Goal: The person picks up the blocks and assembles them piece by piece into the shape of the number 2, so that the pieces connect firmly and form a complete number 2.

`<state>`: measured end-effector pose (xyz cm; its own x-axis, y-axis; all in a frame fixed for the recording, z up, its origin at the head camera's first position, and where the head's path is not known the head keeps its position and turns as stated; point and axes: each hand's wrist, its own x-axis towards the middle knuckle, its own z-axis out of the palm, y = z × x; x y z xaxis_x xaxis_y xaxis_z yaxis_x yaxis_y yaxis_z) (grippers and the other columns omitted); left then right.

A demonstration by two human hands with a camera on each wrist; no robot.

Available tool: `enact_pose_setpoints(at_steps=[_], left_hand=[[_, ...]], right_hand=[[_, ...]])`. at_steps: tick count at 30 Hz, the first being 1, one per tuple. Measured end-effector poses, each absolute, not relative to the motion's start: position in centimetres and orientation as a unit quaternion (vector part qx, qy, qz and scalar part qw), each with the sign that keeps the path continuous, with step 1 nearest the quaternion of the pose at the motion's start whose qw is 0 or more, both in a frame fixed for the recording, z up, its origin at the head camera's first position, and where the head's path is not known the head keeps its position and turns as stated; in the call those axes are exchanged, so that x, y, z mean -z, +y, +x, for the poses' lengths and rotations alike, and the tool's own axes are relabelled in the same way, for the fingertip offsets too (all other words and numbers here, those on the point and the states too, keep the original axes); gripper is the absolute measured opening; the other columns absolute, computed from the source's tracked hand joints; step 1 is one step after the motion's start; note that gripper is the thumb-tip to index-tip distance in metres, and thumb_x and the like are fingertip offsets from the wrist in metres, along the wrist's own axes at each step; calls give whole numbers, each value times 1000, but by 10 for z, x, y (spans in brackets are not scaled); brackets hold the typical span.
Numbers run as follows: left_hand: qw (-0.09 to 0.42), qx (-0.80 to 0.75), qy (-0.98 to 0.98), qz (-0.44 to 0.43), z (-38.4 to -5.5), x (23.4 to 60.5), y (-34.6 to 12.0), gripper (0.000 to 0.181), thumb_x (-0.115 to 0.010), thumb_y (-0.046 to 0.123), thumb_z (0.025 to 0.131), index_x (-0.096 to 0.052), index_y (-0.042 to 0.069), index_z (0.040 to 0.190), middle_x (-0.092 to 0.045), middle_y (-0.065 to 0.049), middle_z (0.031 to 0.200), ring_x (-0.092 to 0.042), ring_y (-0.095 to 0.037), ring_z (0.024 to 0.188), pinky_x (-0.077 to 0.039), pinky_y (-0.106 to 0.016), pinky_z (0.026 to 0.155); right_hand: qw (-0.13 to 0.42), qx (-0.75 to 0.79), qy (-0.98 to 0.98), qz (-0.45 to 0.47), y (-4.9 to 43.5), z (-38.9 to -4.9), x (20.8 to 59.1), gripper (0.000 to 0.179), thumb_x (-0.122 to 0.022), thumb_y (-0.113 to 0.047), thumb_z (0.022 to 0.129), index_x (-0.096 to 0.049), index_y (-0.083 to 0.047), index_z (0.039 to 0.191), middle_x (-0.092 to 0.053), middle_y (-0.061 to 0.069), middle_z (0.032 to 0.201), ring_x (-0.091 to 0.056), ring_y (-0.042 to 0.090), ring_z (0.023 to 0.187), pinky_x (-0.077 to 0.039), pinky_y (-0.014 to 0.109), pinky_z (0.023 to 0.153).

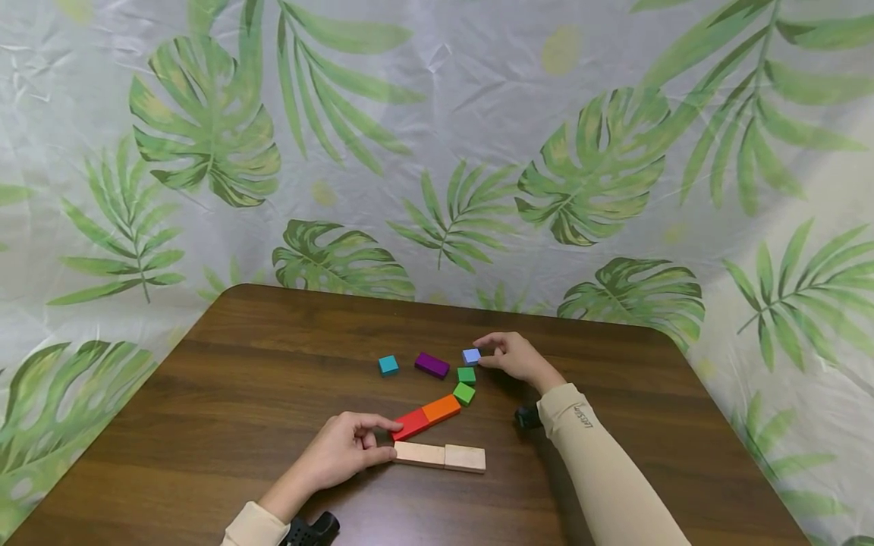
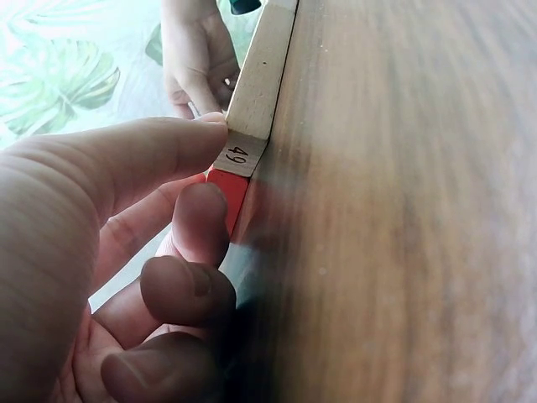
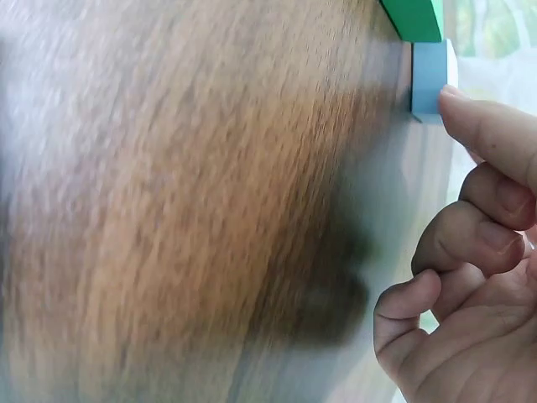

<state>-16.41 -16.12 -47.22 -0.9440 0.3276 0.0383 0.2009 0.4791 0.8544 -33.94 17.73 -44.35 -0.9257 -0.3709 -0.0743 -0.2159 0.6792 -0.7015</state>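
In the head view my left hand point(image 1: 344, 449) reaches from the left. Its index fingertip touches the left end of a red block point(image 1: 410, 425), and its thumb touches the end of a plain wooden block point(image 1: 419, 454). The left wrist view shows "49" on that wooden block's end point(image 2: 237, 154); the other fingers curl loosely beside it. Farther back, my right hand point(image 1: 515, 356) pinches a light blue block point(image 1: 471, 356) between index finger and thumb. A green block point(image 1: 466, 376) stands just in front of it, close to the light blue block point(image 3: 430, 80) in the right wrist view.
An orange block point(image 1: 441, 409) continues the red one, with a lime green block point(image 1: 464, 393) past its end. Another wooden block point(image 1: 466, 459) extends the near row. Purple point(image 1: 432, 365) and teal point(image 1: 388, 365) blocks lie left of the light blue one on the brown table point(image 1: 273, 364).
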Motion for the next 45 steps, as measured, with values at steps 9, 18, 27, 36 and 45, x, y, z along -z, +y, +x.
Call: enact_pose_setpoints(at_steps=[9,18,27,36,45], left_hand=[[58,-492,855,154,-164,469,-162,33,-91,25,87,-83,19,118,-59,7,65,-43,0,54,-32,-20,51],[64,-484,860,147,-164,469,-161,31,-90,26,88,-83,20,118,-59,8,65,-42,0,54,-32,-19,52],[63,-479,864,146,-164,469,-161,31,-90,26,88,-83,21,117,-59,9,65,-43,0,54,-32,-19,52],[65,-481,862,147,-164,470,-161,31,-90,26,88,-83,20,118,-59,9,65,-43,0,54,-32,-19,52],[63,-480,863,146,-164,469,-160,31,-90,25,88,-83,21,117,-59,9,65,-43,0,54,-32,-19,52]], right_hand=[[105,371,910,-152,177,-340,444,29,-75,-17,101,-76,-9,128,-40,-4,60,-34,13,56,-31,26,59],[101,351,915,-171,168,-341,443,25,-73,-15,102,-77,-9,127,-39,-5,60,-35,12,56,-33,26,59],[112,342,916,-178,160,-341,443,25,-71,-14,103,-77,-11,127,-41,-4,61,-36,13,57,-33,27,59],[118,336,915,-190,158,-341,441,24,-72,-14,103,-77,-11,127,-42,-3,62,-37,14,57,-34,28,60],[124,340,911,-195,157,-339,440,25,-71,-13,103,-77,-12,127,-41,-3,61,-36,14,56,-33,27,59]])
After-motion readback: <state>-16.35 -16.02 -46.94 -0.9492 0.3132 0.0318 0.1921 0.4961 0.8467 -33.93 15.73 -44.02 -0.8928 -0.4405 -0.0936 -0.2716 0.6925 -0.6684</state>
